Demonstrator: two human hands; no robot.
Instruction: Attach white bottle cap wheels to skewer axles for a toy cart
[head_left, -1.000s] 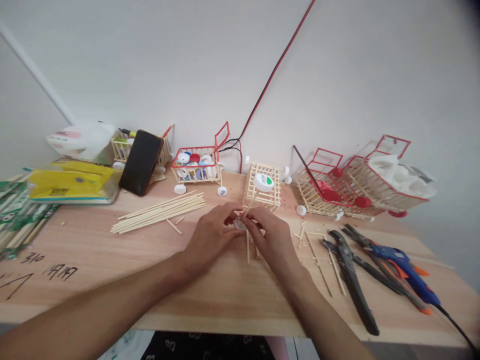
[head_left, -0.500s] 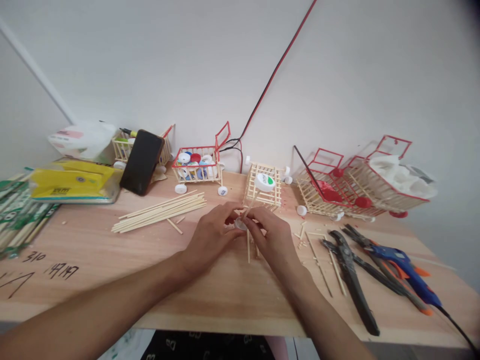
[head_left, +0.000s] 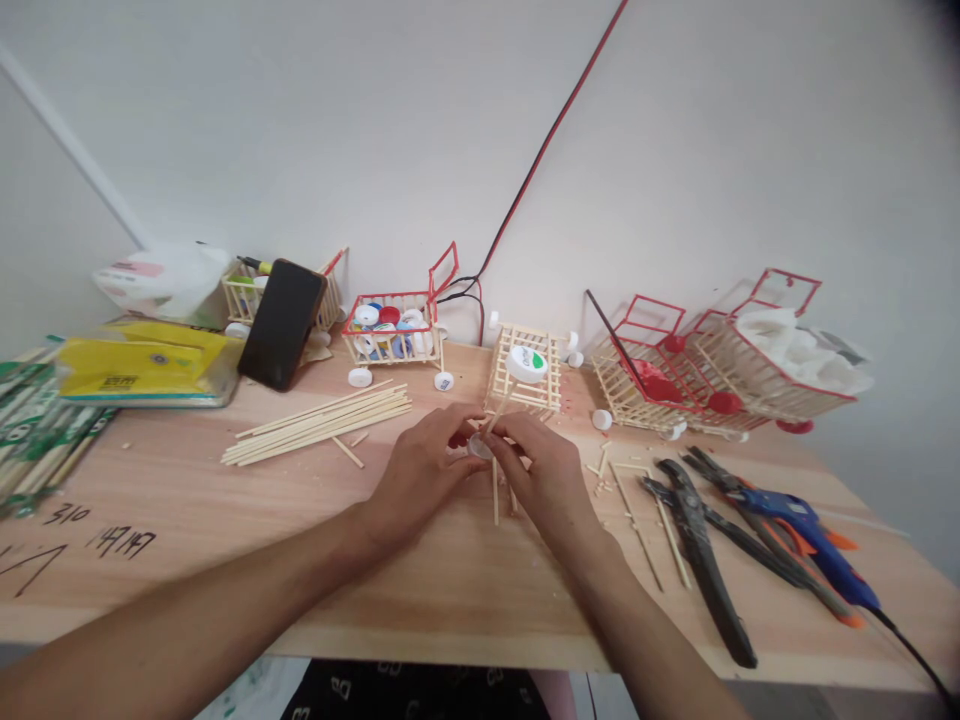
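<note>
Between the fingertips of my left hand point(head_left: 431, 455) is a small whitish bottle cap point(head_left: 478, 447), its rim pinched by thumb and forefinger. My right hand point(head_left: 544, 465) grips a thin wooden stick point(head_left: 501, 405) close to that cap. The stick slants up to a white cap with a green mark point(head_left: 526, 364) at its far end. Its lower end meets the whitish cap; my fingers partly hide the joint. Below my right fingers, another stick point(head_left: 495, 495) lies on the table. Just beyond my hands sits a stick-built cart point(head_left: 551, 385) with white cap wheels.
Loose sticks point(head_left: 315, 425) lie to the left, near a phone point(head_left: 281, 325) and a yellow packet point(head_left: 150, 365). A cart of bottle caps point(head_left: 394, 335) stands behind. To the right are red-trimmed carts point(head_left: 637, 375), black-handled pliers point(head_left: 709, 565) and a blue glue gun point(head_left: 814, 540) with its cord.
The whole view has shifted very slightly. Both hands keep the same hold on the cap and the stick.
</note>
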